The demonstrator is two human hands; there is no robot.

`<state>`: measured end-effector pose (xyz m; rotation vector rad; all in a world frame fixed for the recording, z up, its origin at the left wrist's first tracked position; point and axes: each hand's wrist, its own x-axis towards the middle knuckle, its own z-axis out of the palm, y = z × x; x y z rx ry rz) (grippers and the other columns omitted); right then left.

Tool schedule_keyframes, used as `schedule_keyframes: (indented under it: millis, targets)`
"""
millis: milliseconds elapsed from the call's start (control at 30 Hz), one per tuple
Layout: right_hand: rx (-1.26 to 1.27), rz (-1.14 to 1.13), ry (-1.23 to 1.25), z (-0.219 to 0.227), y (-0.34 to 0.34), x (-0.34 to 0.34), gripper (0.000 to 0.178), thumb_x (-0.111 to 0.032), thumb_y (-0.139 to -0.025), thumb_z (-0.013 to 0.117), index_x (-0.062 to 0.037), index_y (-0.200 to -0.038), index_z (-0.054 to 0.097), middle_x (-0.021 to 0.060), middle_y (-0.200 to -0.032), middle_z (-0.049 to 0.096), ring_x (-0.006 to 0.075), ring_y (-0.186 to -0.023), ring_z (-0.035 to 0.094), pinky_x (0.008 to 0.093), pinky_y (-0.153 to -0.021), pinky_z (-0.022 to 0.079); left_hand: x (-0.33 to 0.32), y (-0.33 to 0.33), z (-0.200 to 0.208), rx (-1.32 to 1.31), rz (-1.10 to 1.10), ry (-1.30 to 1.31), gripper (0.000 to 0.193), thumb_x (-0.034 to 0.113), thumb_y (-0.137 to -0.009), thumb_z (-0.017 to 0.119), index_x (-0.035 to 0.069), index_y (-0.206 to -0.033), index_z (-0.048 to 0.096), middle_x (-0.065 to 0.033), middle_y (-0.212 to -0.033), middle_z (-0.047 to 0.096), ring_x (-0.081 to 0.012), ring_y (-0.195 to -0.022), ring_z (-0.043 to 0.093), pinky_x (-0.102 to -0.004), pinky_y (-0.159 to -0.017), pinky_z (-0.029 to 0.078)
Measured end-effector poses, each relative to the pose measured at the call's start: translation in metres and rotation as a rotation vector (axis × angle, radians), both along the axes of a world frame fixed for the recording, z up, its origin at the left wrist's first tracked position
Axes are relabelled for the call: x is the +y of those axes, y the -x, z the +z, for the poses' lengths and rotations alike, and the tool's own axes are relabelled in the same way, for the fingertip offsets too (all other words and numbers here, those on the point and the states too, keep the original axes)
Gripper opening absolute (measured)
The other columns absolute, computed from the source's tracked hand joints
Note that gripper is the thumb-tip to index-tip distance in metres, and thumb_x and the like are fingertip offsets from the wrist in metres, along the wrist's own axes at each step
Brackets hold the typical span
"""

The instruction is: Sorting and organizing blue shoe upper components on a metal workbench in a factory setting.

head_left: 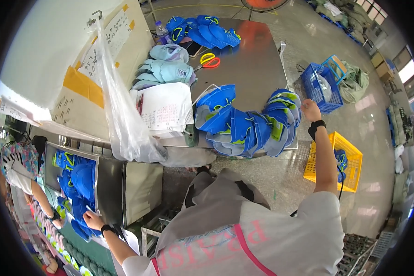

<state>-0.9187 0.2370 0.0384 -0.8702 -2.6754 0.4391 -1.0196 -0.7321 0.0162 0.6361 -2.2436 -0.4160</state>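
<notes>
My right hand (pixel 311 110) is closed at the right end of a curved row of blue shoe uppers (pixel 255 131) with lime trim and grey linings. Its fingertips meet the edge of the end upper, and I cannot make out what is between them. The row lies along the near edge of a metal table (pixel 257 60). Off to the left, my left hand (pixel 93 221) is closed beside more blue uppers (pixel 82 181) in a metal-sided opening. A small whitish bit shows at its fingers; whatever they grip is too small to name.
Yellow-and-red scissors (pixel 210 61), light-blue shoe pieces (pixel 165 71) and written paper (pixel 168 108) lie on the table. A blue crate (pixel 324 89) and a yellow crate (pixel 352 177) stand on the floor at right. A co-worker's hand (pixel 58 222) is left of mine.
</notes>
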Motion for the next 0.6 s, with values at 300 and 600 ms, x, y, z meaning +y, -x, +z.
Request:
schedule_keyframes:
  millis: [300, 600]
  targets:
    - [-0.4, -0.154, 0.079, -0.025, 0.056, 0.063, 0.039, -0.035, -0.081, 0.053, -0.0056, -0.107, 0.054, 0.0196, -0.104, 0.059, 0.0371, -0.1, 0.054, 0.0422, -0.086, 0.042, -0.011, -0.002, -0.016, -0.02, 0.06, 0.236, 0.028, 0.022, -0.09, 0.041, -0.001, -0.081, 0.055, -0.0185, -0.082, 0.058, -0.0366, -0.07, 0.053, -0.0423, -0.065, 0.042]
    - [-0.615, 0.277, 0.193, -0.054, 0.116, 0.106, 0.025, -0.024, -0.076, 0.055, -0.0057, -0.089, 0.065, 0.0138, -0.088, 0.065, 0.0292, -0.086, 0.061, 0.0356, -0.076, 0.047, 0.136, 0.05, 0.037, 0.352, -0.123, -0.031, 0.021, 0.014, -0.088, 0.049, -0.004, -0.096, 0.056, -0.0111, -0.086, 0.057, -0.019, -0.07, 0.052, -0.0297, -0.064, 0.045]
